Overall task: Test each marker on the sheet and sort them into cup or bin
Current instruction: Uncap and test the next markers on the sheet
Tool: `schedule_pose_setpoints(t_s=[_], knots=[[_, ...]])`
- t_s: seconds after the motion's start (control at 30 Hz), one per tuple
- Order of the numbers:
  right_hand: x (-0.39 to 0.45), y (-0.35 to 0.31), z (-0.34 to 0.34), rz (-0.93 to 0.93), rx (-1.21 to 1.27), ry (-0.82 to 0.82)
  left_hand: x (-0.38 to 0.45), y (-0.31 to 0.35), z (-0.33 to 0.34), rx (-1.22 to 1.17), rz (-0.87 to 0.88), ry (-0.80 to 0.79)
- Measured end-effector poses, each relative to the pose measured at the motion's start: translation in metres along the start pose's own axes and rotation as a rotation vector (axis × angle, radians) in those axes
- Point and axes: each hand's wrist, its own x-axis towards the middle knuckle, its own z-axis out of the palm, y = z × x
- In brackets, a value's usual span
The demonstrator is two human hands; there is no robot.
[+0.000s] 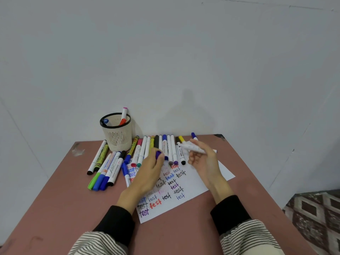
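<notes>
Nearest the camera, two striped sleeves with black cuffs reach over the reddish-brown counter (pixel 55 208) toward the white paper sheet (pixel 200 183), already crowded with the word "test" in many colours. Above the sheet's left part, the left hand (pixel 150 169) pinches a small purple cap (pixel 158 154) between its fingertips. To its right, apart from it, the right hand (pixel 201 159) is curled round a white-barrelled marker (pixel 193 148), held nearly level with its tip end pointing left; the motion blur hides whether the nib is bare. This looks like the uncapping or recapping of one marker. To do it well, keep the cap in the left hand so it does not get mixed up, write on one of the free patches at the sheet's right edge, and judge the line before sorting. Beyond the hands lies a row of capped markers (pixel 161 148), with more fanned out to the left. Farthest back stands the cream mesh cup with a black rim (pixel 117 138), holding a few markers. No bin is visible.
</notes>
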Motion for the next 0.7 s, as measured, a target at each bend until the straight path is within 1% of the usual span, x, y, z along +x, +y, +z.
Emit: schedule_pose_setpoints(t_s=[0.07, 0.1, 0.23, 0.3, 0.37, 0.43, 0.53, 0.6, 0.7], knots=[[-0.001, 0.000, -0.001, 0.004, -0.057, -0.017, 0.000, -0.002, -0.001, -0.049, -0.025, 0.071], [-0.003, 0.002, -0.002, -0.005, -0.137, -0.030, 0.000, -0.001, 0.000, -0.053, -0.037, 0.091], [-0.010, 0.013, -0.006, -0.111, -0.552, 0.002, -0.003, 0.000, 0.003, -0.049, -0.091, 0.141], [-0.014, 0.019, -0.007, -0.129, -0.667, -0.046, -0.006, 0.001, 0.002, -0.040, -0.123, 0.157], [-0.018, 0.021, -0.006, -0.169, -0.746, -0.074, -0.006, 0.001, 0.003, -0.054, -0.158, 0.166], [-0.019, 0.023, -0.005, -0.193, -0.813, -0.051, -0.006, 0.000, 0.003, -0.053, -0.198, 0.184], [-0.017, 0.027, -0.005, -0.171, -0.875, -0.019, -0.005, -0.001, 0.004, -0.070, -0.223, 0.205], [-0.017, 0.029, -0.005, -0.162, -0.911, -0.005, -0.006, -0.001, 0.004, -0.041, -0.224, 0.200], [-0.018, 0.029, -0.004, -0.143, -0.915, -0.022, -0.006, -0.001, 0.005, -0.029, -0.228, 0.188]])
